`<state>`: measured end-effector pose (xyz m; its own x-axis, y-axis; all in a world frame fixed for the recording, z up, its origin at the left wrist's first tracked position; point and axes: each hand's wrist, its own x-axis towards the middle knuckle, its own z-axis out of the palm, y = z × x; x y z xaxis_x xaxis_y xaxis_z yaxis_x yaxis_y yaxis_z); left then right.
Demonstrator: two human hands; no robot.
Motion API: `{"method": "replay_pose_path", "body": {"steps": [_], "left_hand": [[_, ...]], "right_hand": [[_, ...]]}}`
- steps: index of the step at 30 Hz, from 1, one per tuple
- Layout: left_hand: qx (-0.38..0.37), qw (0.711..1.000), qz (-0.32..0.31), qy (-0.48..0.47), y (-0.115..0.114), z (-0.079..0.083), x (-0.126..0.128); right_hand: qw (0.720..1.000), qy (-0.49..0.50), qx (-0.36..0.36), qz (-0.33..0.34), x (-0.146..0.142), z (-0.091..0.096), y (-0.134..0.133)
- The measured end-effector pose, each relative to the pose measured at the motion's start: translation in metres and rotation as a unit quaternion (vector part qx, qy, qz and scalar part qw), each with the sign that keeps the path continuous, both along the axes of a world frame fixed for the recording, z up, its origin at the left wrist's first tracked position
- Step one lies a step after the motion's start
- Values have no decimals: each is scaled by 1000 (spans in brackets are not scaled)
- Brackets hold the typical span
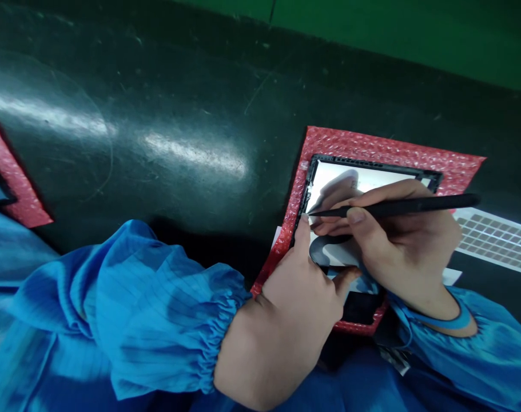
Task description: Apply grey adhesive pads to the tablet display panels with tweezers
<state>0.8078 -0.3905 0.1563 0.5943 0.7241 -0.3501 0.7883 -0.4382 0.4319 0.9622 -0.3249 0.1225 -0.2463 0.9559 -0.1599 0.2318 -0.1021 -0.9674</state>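
A flat, tablet-like screen assembly (374, 169) with a black frame and shiny, mirror-like face lies on a red bubble-wrap mat (346, 140). Pinched in my right hand (410, 246) is a pair of slim black tweezers (418, 204). Their fine tip points left and meets the left edge of the frame. My left hand (290, 303) rests over the lower left of the assembly, index fingertip on that edge beside the tip. Its thumb is spread to the right; the other fingers are mostly hidden. Both hands cover much of the assembly's lower part.
A white sheet with a grid of small grey pieces (496, 237) lies to the right. At the far left is another red mat (15, 171) with part of a dark-framed device. The dark tabletop (178, 86) is scratched and reflects light; a green surface (393, 34) lies beyond.
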Motion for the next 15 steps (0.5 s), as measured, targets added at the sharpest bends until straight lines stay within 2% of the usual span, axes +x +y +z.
{"method": "replay_pose_path", "body": {"steps": [4, 9, 13, 15], "left_hand": [[-45, 998, -11, 42, 9, 5, 0], [50, 996, -49, 64, 7, 5, 1], [84, 987, -127, 47, 9, 0, -17], [97, 982, -160, 13, 3, -12, -32]], "right_hand": [[1000, -22, 18, 5, 1, 3, -1], [1000, -10, -12, 14, 1, -1, 2], [995, 88, -49, 3, -2, -17, 4], [986, 152, -72, 7, -4, -17, -1]]}}
